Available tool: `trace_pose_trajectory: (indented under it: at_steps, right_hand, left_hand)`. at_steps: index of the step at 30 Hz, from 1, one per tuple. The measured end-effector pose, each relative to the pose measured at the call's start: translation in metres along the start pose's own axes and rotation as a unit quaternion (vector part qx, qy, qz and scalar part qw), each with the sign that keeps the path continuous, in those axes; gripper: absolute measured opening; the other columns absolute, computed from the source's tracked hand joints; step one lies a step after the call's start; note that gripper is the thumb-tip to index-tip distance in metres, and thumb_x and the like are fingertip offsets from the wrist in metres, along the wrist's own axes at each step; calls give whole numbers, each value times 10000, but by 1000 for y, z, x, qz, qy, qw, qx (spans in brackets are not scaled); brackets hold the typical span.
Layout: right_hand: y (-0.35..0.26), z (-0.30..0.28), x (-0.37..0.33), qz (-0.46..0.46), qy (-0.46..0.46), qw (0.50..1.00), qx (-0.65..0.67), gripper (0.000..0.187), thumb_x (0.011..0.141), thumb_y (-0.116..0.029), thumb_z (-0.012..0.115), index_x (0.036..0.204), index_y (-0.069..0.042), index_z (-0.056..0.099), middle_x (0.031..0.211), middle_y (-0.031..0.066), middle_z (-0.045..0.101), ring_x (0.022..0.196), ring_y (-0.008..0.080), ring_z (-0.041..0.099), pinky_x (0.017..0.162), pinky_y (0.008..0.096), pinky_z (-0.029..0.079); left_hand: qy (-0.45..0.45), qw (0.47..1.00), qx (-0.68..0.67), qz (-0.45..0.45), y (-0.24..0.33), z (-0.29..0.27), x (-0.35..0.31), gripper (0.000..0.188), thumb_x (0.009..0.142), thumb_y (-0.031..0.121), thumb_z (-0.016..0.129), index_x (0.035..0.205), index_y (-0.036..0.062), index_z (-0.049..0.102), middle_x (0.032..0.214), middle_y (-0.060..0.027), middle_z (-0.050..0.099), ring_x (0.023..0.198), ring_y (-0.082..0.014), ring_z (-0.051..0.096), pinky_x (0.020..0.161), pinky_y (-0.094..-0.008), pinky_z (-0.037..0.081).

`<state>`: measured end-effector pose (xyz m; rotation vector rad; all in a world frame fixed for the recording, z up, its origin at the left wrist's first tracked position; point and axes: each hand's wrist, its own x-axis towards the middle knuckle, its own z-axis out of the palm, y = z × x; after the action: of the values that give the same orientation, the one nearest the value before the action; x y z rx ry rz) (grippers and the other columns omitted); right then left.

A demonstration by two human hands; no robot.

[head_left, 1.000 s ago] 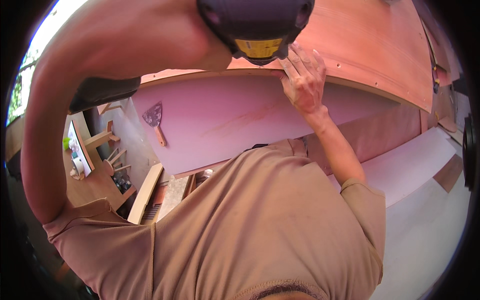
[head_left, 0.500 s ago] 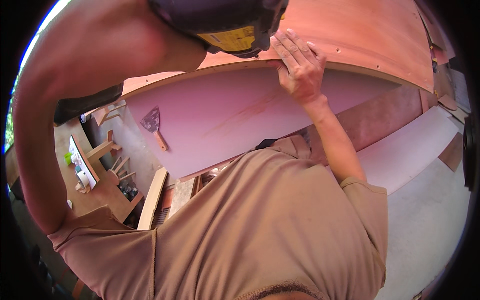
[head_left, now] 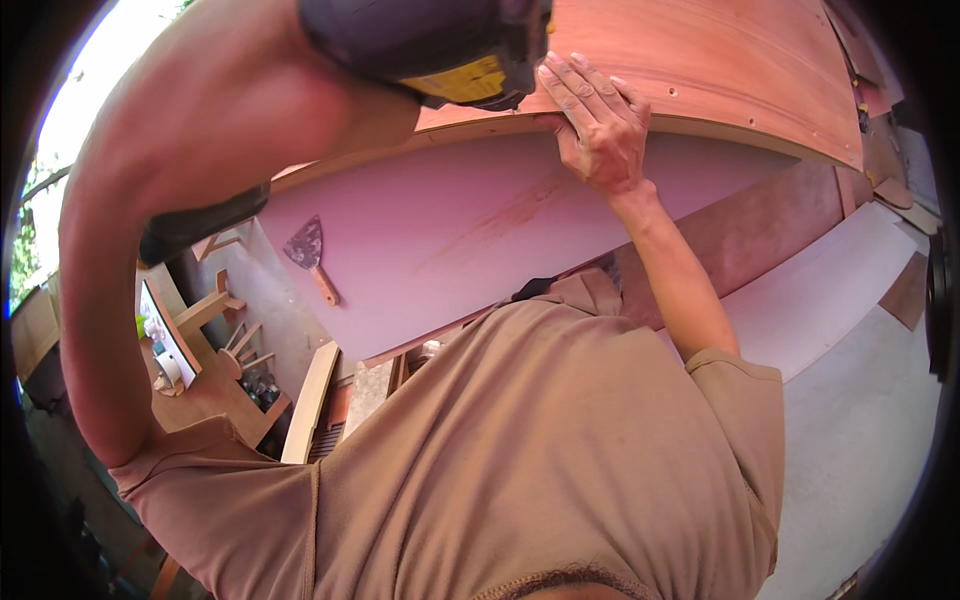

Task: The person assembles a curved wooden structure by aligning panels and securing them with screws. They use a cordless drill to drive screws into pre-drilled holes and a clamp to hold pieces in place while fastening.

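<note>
My left hand (head_left: 335,110) is closed round the grip of a dark power tool (head_left: 420,40) with a yellow label; its fingers are mostly hidden. The tool's black rear part (head_left: 205,222) shows under my forearm. Its body hangs over the near edge of a reddish-brown wooden board (head_left: 740,60) at the top; the working tip cannot be made out. Just right of the tool, my right hand (head_left: 605,130) rests on that edge, fingers stretched over the board and thumb at its side. Small holes run along the board's edge.
Below the board lies a pale panel (head_left: 400,250) with a brown smear and a wooden-handled scraper (head_left: 312,258). At left are a wooden stool (head_left: 238,350), a tape roll (head_left: 168,370) and timber strips (head_left: 312,400). A curved pale sheet (head_left: 820,300) lies at right.
The power tool has shifted slightly left along the board's edge, and my left elbow has moved inward to the right. My right hand keeps its place on the board.
</note>
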<state>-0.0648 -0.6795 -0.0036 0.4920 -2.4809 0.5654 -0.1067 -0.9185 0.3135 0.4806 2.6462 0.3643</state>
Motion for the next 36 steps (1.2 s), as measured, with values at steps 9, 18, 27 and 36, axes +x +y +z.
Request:
trace_pose_trajectory:
  at_steps: [9,18,27,36]
  right_hand:
    - [0,0,-2,7,5,1000,4,558,847,-197,835,1396,-227,738,1505,-67,682,1405,117,603,1147,374,361]
    - [0,1,-3,5,0,1000,1,619,814,-126,802,1419,-227,721,1528,-77,664,1424,120,590,1163,383,358]
    - [-2,3,-2,14,12,1000,5,613,808,-47,710,1396,-216,737,1513,-81,676,1408,114,600,1153,368,357]
    - [-1,4,-5,14,24,1000,5,600,803,-61,722,1380,-220,747,1494,-73,690,1394,112,613,1153,376,370]
  left_hand:
    - [-68,997,27,11,9,-11,20,491,788,115,887,1249,53,730,1103,-85,788,944,-207,738,866,-357,583]
    - [-84,995,49,15,13,-11,30,495,788,117,891,1253,53,731,1109,-86,788,954,-208,740,875,-356,582]
    - [-86,994,66,-1,11,-8,24,500,788,119,895,1256,54,733,1114,-88,789,964,-208,742,884,-354,582]
    - [-78,991,96,-41,17,-5,25,504,788,122,899,1260,54,735,1120,-89,790,975,-209,745,893,-353,582]
